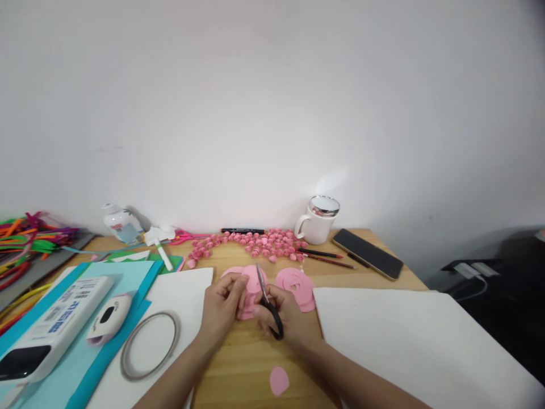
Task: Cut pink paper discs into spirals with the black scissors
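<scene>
Between thumb and fingers, my left hand (223, 304) pinches a round piece of pink paper (254, 277). My right hand (283, 315) grips black-handled scissors (264, 295), their blades pointing up and away from me at the right side of that paper. Whether the blades are cutting into it I cannot make out. More pink paper circles lie under and behind my hands. To the right rests a stack of pink paper circles (304, 292), the top one with a small hole. One loose pink paper disc (279, 381) lies nearer to me on the wooden table (238, 363).
Many small pink paper rolls (272, 243) are spread along the back. A white mug (318, 220), a phone (368, 254) and pencils (326, 257) stand or lie at back right. White sheets (409, 335) flank my arms. A tape roll (149, 345) and white glue bottle (122, 223) are left.
</scene>
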The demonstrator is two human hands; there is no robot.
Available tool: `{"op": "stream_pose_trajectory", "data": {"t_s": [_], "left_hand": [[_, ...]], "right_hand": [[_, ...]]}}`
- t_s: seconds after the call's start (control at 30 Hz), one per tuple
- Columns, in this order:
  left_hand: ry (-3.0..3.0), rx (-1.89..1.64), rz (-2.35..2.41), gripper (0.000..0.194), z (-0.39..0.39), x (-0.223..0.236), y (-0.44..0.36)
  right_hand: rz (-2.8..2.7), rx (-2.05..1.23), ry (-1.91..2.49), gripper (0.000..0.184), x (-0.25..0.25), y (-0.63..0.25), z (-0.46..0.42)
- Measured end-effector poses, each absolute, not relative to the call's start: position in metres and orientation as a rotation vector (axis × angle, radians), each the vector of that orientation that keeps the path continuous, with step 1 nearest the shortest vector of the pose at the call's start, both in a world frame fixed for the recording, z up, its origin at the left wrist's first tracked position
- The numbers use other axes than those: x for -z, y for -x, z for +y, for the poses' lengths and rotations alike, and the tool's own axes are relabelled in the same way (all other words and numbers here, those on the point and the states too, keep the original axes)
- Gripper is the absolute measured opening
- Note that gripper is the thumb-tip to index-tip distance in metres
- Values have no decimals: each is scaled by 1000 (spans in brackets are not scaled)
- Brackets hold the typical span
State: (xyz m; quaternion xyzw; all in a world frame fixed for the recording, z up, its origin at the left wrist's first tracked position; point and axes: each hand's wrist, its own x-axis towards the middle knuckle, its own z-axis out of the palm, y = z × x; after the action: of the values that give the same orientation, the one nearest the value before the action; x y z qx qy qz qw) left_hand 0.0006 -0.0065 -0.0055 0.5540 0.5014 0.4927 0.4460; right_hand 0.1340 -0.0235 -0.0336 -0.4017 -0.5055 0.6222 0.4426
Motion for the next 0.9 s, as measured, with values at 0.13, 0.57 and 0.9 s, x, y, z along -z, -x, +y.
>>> {"op": "stream_pose_trajectory", "data": {"t_s": [0.13, 0.57, 0.9], "left_hand": [[-1319, -1241, 1190, 29, -6, 6, -1], [-1289, -1148, 976, 35, 1, 11, 4], [-1321, -452, 672, 18, -11, 1, 10]], "right_hand": [[-1170, -1343, 1042, 24, 32, -135, -20], [-1047, -1119, 965, 30, 28, -135, -14], [-958, -894, 946, 31, -27, -164, 8]]}}
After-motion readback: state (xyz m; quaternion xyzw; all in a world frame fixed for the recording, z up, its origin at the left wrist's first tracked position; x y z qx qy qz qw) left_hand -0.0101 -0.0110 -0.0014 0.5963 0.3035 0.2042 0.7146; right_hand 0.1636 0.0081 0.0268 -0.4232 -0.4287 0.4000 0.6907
